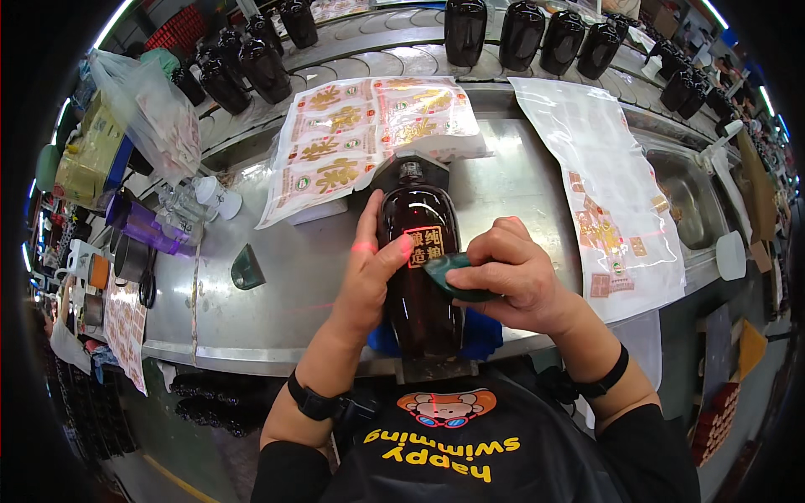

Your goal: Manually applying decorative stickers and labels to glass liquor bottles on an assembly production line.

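A dark brown glass bottle point(426, 314) lies in front of me with its neck pointing away, propped on a holder point(436, 369) at the table's near edge. On its upper face is a small gold and red square label point(425, 246). My left hand point(360, 272) grips the bottle's left side, thumb at the label's edge. In my right hand point(528, 272), a dark green scraper point(444, 270) is pinched, its edge against the bottle at the label's lower right. Blue cloth point(484, 332) shows beneath the bottle.
A similar green piece point(246, 268) lies on the metal table point(293, 314) to the left. Printed transfer sheets point(335, 138) are stacked beyond the bottle; another large sheet point(579, 151) lies right, beside a sink point(689, 201). Several dark bottles point(465, 33) stand on the conveyor point(369, 50) behind.
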`<state>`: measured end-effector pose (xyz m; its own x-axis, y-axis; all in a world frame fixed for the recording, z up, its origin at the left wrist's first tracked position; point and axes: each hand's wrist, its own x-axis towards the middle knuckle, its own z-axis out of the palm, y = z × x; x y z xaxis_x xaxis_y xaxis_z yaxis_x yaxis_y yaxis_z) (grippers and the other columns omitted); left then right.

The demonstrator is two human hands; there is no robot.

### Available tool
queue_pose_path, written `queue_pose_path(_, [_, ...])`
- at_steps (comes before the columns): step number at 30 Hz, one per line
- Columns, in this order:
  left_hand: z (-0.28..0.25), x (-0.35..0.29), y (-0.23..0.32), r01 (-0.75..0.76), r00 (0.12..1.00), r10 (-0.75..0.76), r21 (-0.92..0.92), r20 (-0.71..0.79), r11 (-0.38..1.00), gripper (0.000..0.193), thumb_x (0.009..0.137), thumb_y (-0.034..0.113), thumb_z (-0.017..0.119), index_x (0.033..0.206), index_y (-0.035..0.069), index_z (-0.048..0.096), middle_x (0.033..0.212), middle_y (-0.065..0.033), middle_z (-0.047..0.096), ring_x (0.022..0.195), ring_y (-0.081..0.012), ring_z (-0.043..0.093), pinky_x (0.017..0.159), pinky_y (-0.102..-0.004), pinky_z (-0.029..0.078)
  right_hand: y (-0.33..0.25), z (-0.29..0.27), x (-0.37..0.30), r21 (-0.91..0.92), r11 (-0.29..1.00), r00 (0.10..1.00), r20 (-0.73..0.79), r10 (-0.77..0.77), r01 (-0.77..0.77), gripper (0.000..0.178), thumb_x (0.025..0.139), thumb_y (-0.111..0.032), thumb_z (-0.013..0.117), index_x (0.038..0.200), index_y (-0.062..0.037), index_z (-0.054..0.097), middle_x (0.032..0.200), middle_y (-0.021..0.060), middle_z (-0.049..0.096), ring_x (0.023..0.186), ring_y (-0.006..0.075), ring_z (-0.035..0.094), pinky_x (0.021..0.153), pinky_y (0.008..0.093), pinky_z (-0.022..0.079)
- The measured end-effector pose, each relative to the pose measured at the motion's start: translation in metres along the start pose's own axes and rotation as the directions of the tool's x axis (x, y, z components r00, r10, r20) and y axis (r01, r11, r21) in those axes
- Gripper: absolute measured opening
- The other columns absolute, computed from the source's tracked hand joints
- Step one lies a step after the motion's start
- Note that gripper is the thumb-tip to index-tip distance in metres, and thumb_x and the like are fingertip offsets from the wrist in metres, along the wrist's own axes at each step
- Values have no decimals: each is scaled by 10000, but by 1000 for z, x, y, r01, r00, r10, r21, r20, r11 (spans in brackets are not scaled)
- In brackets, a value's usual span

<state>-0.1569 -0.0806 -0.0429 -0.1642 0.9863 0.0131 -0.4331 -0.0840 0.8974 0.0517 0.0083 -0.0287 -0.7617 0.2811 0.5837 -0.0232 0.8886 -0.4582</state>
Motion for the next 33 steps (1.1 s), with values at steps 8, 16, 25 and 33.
queue_pose_path(8, [0,4,0,-55,997,66,227,-43,972,834,903,210,626,1541,-56,161,1375,-166,506,1201,-208,558,1041,-335,447,-11,-5,6,239,961,983,-85,162,-137,295,756,-79,818,1027,-63,700,875,77,589,759,238,594,640,320,472])
queue_pose_path(16, [4,5,-1,-27,996,37,139,-75,990,631,939,213,576,1471,-31,342,1263,-130,599,1108,-172,618,975,-303,498,19,-26,26,582,540,712,98,696,-608,278,926,-251,723,1041,-6,661,852,1,665,738,54,595,642,221,489])
queue_pose_path(25, [-3,7,-1,-24,993,52,256,-102,966,577,990,234,523,1469,-36,347,1291,-127,584,1136,-172,601,995,-293,471,32,-32,37,589,501,747,301,592,-634,285,912,-295,743,996,-28,692,835,-22,660,762,38,576,684,216,479])
queue_pose_path(33, [6,18,39,-569,788,467,764,401,304,636,853,17,608,1445,-35,381,1319,-216,536,1139,-278,579,1044,-389,410,29,-38,35,570,546,760,239,605,-614,285,918,-280,731,1006,-14,684,836,-19,657,776,42,583,682,223,482])
